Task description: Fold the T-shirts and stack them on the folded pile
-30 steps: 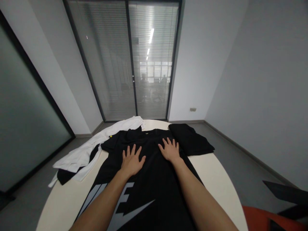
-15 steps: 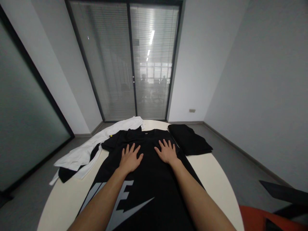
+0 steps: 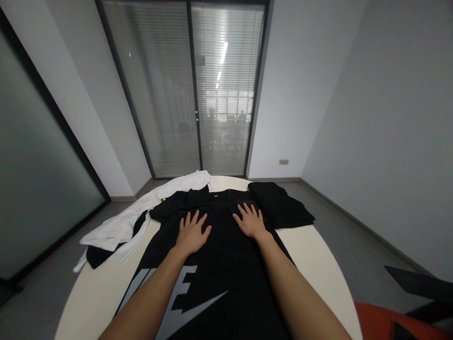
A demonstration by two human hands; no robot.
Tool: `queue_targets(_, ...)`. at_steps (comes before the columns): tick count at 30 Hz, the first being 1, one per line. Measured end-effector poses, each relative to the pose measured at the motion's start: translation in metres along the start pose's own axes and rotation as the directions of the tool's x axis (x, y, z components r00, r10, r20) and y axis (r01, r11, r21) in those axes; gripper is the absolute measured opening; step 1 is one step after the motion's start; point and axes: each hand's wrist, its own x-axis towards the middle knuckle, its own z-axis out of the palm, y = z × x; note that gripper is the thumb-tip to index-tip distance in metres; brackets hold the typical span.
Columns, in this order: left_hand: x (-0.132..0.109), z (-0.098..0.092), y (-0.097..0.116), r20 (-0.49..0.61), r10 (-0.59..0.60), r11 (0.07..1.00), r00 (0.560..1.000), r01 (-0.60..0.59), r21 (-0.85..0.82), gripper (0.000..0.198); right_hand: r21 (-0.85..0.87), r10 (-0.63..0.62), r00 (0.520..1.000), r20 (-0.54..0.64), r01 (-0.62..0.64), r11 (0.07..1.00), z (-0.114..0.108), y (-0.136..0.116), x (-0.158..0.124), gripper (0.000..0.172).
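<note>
A black T-shirt [image 3: 222, 255] lies spread on the white table [image 3: 322, 269], collar at the far end and its grey print [image 3: 198, 309] at the near end. Both hands rest palm down on its chest, fingers spread wide and gripping nothing: the left hand [image 3: 192, 234] on the left part, the right hand [image 3: 250, 222] on the right, a little farther out. The shirt runs beneath both hands and the forearms, with bare black fabric between them. A folded black cloth [image 3: 279, 205] sits just beyond the right hand, to the right; white clothing [image 3: 120, 224] lies left of the shirt.
</note>
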Motion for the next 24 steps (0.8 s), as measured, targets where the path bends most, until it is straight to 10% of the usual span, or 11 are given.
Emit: queue_targets(24, -0.011, -0.008, -0.019, 0.01, 0.047, 0.998, 0.999, -0.048, 0.033, 0.064, 0.006, 0.04, 0.988, 0.147, -0.042, 0.999, -0.001, -0.004, 0.002, 0.087)
